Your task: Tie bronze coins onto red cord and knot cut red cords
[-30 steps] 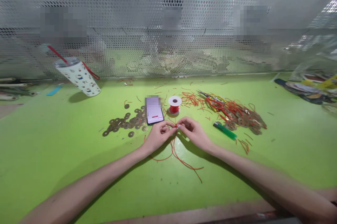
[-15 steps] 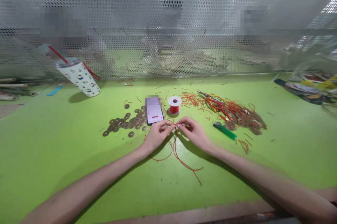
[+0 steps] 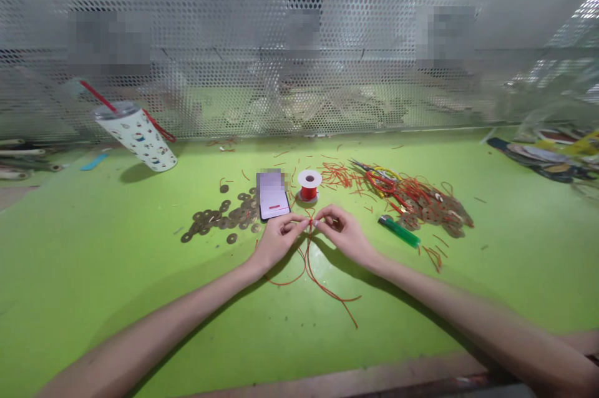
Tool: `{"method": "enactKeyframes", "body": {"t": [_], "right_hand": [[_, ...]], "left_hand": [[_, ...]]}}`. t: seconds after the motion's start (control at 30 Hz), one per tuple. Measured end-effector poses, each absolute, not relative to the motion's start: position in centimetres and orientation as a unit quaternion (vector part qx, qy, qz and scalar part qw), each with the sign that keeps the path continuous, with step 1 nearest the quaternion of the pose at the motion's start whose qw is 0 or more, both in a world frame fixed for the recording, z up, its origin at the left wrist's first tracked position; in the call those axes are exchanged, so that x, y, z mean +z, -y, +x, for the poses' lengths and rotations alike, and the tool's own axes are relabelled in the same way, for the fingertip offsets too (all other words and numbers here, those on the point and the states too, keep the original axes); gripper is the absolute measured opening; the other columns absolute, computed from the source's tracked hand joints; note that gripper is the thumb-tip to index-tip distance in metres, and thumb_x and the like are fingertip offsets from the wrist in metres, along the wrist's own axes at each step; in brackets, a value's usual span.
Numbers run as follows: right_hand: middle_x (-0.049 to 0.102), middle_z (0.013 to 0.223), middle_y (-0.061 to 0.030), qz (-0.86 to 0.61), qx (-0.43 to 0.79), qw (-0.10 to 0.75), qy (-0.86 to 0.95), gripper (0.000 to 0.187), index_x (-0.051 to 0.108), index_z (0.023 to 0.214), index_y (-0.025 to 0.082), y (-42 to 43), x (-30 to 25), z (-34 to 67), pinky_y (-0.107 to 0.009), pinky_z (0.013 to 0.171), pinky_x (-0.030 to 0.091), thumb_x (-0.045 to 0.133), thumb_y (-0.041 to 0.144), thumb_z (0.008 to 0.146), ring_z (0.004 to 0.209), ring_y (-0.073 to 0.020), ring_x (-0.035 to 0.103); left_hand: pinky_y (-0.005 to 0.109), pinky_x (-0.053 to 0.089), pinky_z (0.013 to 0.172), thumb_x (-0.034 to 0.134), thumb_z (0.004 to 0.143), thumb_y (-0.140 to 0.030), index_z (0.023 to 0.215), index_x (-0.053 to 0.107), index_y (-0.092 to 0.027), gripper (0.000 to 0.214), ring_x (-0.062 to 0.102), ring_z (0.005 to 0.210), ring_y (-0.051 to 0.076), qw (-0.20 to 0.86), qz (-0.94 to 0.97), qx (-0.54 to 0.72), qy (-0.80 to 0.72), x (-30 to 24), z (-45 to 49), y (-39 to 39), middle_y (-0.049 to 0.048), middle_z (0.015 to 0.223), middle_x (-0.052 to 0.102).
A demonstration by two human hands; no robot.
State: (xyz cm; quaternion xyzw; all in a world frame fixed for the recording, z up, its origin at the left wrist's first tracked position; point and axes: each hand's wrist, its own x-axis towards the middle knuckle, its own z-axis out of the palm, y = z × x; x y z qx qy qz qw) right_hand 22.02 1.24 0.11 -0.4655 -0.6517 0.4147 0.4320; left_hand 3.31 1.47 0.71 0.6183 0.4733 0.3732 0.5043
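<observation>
Between my fingertips is a thin red cord (image 3: 308, 254), gathered at a small knot with little loops above it. My left hand (image 3: 279, 238) pinches it from the left, thumb against forefinger. From the other side my right hand (image 3: 345, 236) pinches the same spot. Loose ends of the cord trail down over the green tabletop (image 3: 224, 317), curving left and running off to the lower right. Just beyond my hands stands a white spool of red thread (image 3: 309, 188). A phone (image 3: 273, 198) with a lit screen lies by my left fingers.
Round holed coins (image 3: 206, 221) lie scattered at left. To the right are a green lighter (image 3: 400, 231), scissors (image 3: 381, 178), red cord scraps (image 3: 339, 174) and a coin pile (image 3: 435, 211). A tumbler with a straw (image 3: 145, 139) stands back left before a perforated metal screen (image 3: 224, 92).
The fingertips have shifted slightly at the knot, and the small loops above it show more clearly. The pinch of both hands stays in nearly the same place.
</observation>
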Motion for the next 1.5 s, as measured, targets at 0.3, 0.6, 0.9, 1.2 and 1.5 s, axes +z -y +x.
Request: {"method": "enactKeyframes", "body": {"t": [0.3,0.6,0.9,1.2,1.5], "right_hand": [[0.046,0.063,0.0040,-0.454,0.465,0.437,0.622,0.024,0.067,0.089,0.018,-1.5,-0.1,22.1,-0.029,0.054,0.029,0.066,0.042,0.087,0.057,-0.0117,0.038],[0.040,0.061,0.0055,-0.442,0.480,0.436,0.619,0.029,0.068,0.085,0.017,-1.4,-0.2,21.8,-0.028,0.054,0.030,0.068,0.047,0.084,0.057,-0.0110,0.037],[0.046,0.066,0.0033,-0.443,0.461,0.428,0.638,0.025,0.069,0.090,0.018,-1.0,0.1,21.8,-0.029,0.058,0.036,0.063,0.042,0.088,0.061,-0.0124,0.042],[0.046,0.065,0.0041,-0.458,0.458,0.427,0.631,0.023,0.066,0.088,0.017,-0.8,0.1,21.6,-0.029,0.058,0.035,0.063,0.040,0.088,0.060,-0.0124,0.042],[0.051,0.067,0.0031,-0.456,0.482,0.448,0.599,0.027,0.065,0.090,0.017,-1.1,-0.7,21.9,-0.029,0.059,0.036,0.064,0.044,0.087,0.062,-0.0126,0.045]], "left_hand": [[0.024,0.018,0.046,0.065,0.084,-0.047,0.087,0.069,-0.014,0.034,0.027,0.045,0.009,0.521,0.606,0.367,-0.475,1.0,3.3,-1.5,-0.0073,0.047,0.036],[0.023,0.015,0.048,0.071,0.079,-0.050,0.080,0.064,-0.014,0.036,0.026,0.046,0.007,0.518,0.601,0.366,-0.485,0.0,3.3,-1.8,-0.0069,0.049,0.039],[0.023,0.018,0.048,0.070,0.080,-0.048,0.079,0.061,-0.015,0.034,0.029,0.046,0.007,0.529,0.589,0.386,-0.473,-0.1,3.3,-1.8,-0.0056,0.052,0.045],[0.023,0.019,0.048,0.069,0.079,-0.046,0.076,0.061,-0.015,0.032,0.027,0.046,0.007,0.515,0.583,0.404,-0.480,0.0,3.5,-1.7,-0.0070,0.049,0.041],[0.023,0.022,0.049,0.071,0.078,-0.049,0.082,0.066,-0.014,0.036,0.035,0.049,0.008,0.534,0.588,0.382,-0.473,0.3,3.1,-2.0,-0.0025,0.058,0.052]]}}
